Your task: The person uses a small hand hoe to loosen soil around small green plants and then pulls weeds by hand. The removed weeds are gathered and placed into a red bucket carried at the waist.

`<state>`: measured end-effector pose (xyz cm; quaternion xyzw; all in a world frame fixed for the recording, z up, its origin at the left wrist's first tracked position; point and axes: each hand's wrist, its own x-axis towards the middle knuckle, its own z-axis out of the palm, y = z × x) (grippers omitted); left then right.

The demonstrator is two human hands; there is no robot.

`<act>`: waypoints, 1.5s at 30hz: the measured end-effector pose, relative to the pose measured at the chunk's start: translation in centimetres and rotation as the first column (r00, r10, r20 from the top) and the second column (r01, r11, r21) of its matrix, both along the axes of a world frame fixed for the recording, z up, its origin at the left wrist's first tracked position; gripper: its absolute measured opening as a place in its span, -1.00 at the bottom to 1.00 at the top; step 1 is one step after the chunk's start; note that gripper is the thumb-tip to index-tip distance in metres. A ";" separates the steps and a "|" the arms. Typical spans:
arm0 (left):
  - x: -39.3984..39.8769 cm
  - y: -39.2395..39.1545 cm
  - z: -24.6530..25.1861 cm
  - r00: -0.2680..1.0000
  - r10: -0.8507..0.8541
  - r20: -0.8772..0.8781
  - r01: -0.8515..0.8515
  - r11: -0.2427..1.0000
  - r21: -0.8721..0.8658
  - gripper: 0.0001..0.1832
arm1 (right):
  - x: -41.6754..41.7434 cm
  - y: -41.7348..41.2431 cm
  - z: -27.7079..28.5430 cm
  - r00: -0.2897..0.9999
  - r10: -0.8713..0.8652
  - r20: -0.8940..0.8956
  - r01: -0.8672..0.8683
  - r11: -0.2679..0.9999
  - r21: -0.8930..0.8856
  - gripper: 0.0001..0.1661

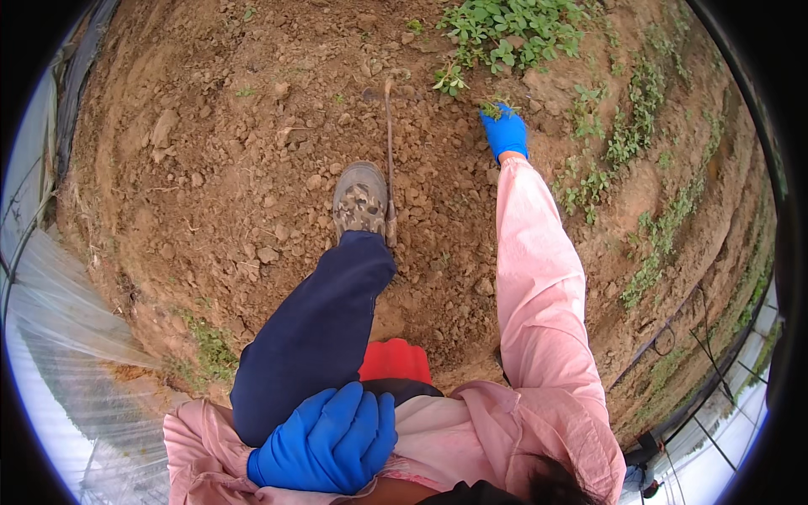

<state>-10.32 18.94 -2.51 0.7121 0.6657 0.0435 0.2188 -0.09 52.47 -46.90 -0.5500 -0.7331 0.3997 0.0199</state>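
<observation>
My right hand [506, 134], in a blue glove, reaches out over the brown soil and has its fingers closed around a small tuft of green weed [495, 109]. A patch of leafy green plants [521, 31] grows just beyond it. Near my body, my left hand [331, 439], also blue-gloved, rests by my thigh with its fingers curled; its palm side is hidden, so whether it holds anything does not show. A long-handled hand tool [390, 158], perhaps a hoe, lies on the soil beside my camouflage shoe [360, 199].
Rows of low green plants [631, 132] run along the right. Clear plastic sheeting [69, 297] borders the left. A red object [396, 361] is below me. Another person [641, 467] is at the lower right, near thin dark lines. Clods lie across the soil [252, 158].
</observation>
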 end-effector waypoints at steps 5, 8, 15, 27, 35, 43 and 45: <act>-0.1 0.2 0.0 1.000 -0.001 -0.029 0.001 1.000 -0.006 -0.63 | -2.5 -2.0 1.3 0.964 0.103 0.246 -0.173 0.944 0.280 -0.58; -0.1 0.5 0.0 1.000 -0.021 -0.015 0.021 1.000 -0.009 -0.64 | -1.4 0.1 1.0 0.936 0.026 0.352 -0.111 0.969 0.222 -0.57; 0.5 0.1 0.1 0.999 0.029 -0.027 -0.029 1.000 0.010 -0.66 | 8.8 -0.5 7.7 0.504 -0.714 -0.486 0.406 0.693 -0.597 -0.75; 1.8 -0.4 0.4 0.998 -0.051 -0.040 0.052 0.999 0.008 -0.64 | 15.6 -6.6 2.6 0.888 -0.433 -0.157 0.401 0.894 -0.201 -0.40; 1.5 -0.1 0.4 0.999 -0.045 -0.006 0.045 0.999 0.027 -0.63 | 7.6 -5.3 6.1 0.829 0.015 0.559 -0.006 1.000 -0.018 -0.21; 0.8 0.1 0.3 0.999 -0.046 0.020 0.045 0.999 0.021 -0.64 | 7.7 -3.8 3.9 0.752 0.226 0.620 -0.223 0.971 -0.083 -0.45; 0.8 0.1 0.4 0.999 -0.045 0.007 0.045 0.998 0.036 -0.64 | 7.4 -3.7 3.7 0.735 0.269 0.623 -0.245 0.961 -0.126 -0.47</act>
